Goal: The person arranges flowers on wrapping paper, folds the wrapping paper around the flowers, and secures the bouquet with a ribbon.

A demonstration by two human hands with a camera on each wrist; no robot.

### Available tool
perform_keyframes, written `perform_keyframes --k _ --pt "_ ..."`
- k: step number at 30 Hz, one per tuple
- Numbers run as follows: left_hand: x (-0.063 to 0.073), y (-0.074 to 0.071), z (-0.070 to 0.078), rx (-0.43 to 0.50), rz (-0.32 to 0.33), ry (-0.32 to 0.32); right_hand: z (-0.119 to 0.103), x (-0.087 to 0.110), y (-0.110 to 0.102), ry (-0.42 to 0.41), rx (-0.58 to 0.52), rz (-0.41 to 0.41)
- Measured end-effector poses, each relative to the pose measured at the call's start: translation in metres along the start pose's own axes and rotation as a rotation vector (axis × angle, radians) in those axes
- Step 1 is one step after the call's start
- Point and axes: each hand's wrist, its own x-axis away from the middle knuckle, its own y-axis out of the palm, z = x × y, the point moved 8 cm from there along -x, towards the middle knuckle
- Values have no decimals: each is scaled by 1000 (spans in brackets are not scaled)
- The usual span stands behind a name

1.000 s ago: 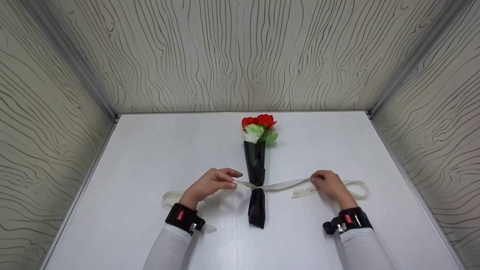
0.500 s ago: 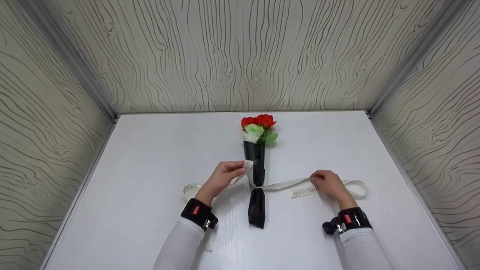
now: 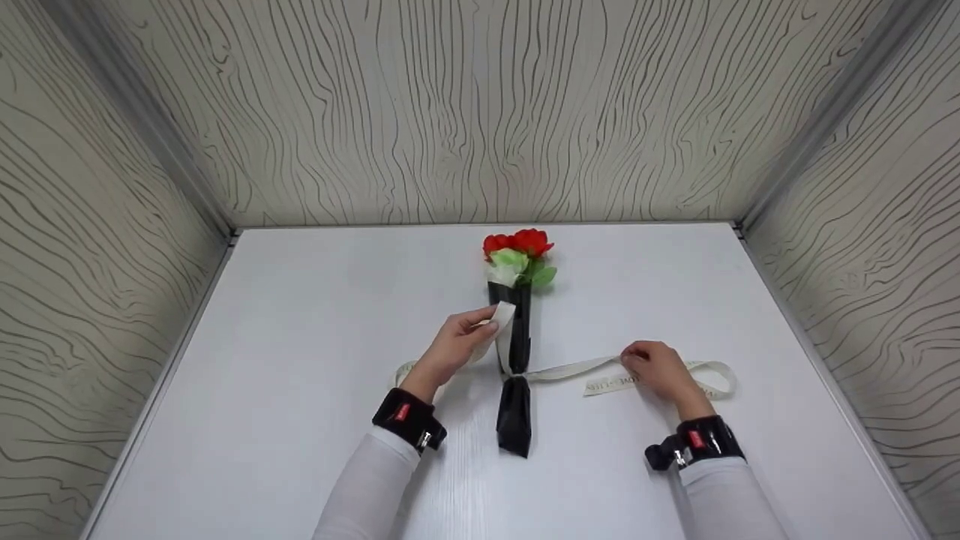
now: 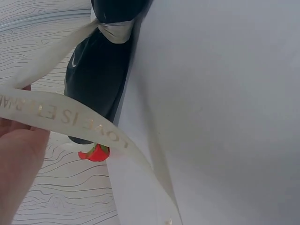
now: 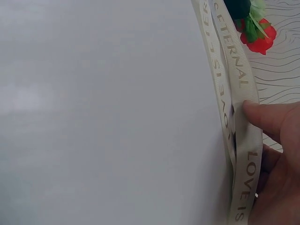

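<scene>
A bouquet of red and pale green flowers (image 3: 517, 255) in black wrapping (image 3: 514, 420) lies on the white table. Cream ribbon (image 3: 574, 369) with printed gold letters is cinched round the lower part of the wrapping. My left hand (image 3: 454, 349) pinches the ribbon's left length just over the wrapping, a folded piece standing up past the fingertips. In the left wrist view that ribbon (image 4: 84, 115) trails down toward the table. To the right of the bouquet, my right hand (image 3: 660, 367) pinches the other length between thumb and fingers, as the ribbon (image 5: 246, 136) in the right wrist view shows.
The white table (image 3: 300, 315) is bounded by a patterned back wall (image 3: 480, 112) and side walls. A loose ribbon loop (image 3: 720, 379) and a cut end lie by the right hand. Each wrist wears a black strap (image 3: 409, 418) with a small camera.
My left hand has moved right and away from me, lifting its ribbon length up over the wrapping; the trailing ribbon was drawn along. The right hand and bouquet stay nearly still.
</scene>
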Motion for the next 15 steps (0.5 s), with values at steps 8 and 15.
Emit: perform_keyframes --k 8,15 --pt "-1 -3 5 -18 80 66 1 1 -2 6 -4 0" --pt "1 -12 -2 56 207 20 -3 19 -36 107 152 78"
